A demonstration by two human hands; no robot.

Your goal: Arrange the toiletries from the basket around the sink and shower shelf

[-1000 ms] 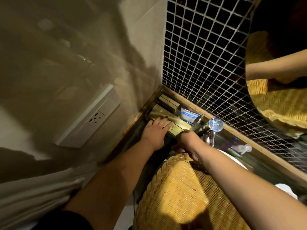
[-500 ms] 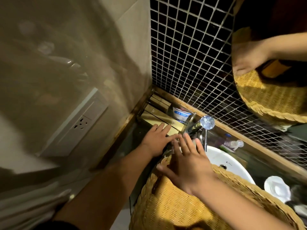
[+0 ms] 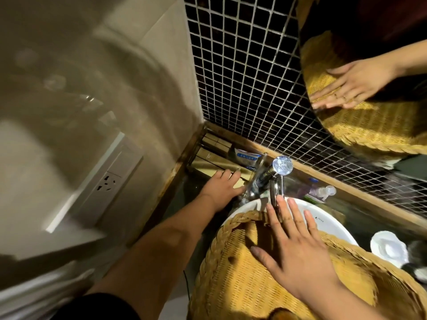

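Observation:
A woven yellow basket [image 3: 235, 282] sits over the front of the white sink [image 3: 323, 218]. My right hand [image 3: 293, 245] hovers flat above the basket with fingers spread, holding nothing. My left hand [image 3: 221, 188] rests palm down on gold-coloured flat boxes [image 3: 208, 158] stacked in the counter's back left corner, fingers extended. Behind the boxes lies a white packet with a blue label [image 3: 246, 157]. A small clear bottle [image 3: 323, 192] lies by the wall, right of the chrome faucet [image 3: 276, 179].
Dark mosaic tile [image 3: 242, 77] backs the counter. A mirror [image 3: 369, 65] at upper right reflects the basket and hand. A white wall socket [image 3: 108, 181] is on the left wall. A white soap dish [image 3: 388, 248] sits right of the sink.
My right hand has lifted from the basket's far rim and opened flat over the basket. My left hand stays on the gold boxes. The view has shifted right and down.

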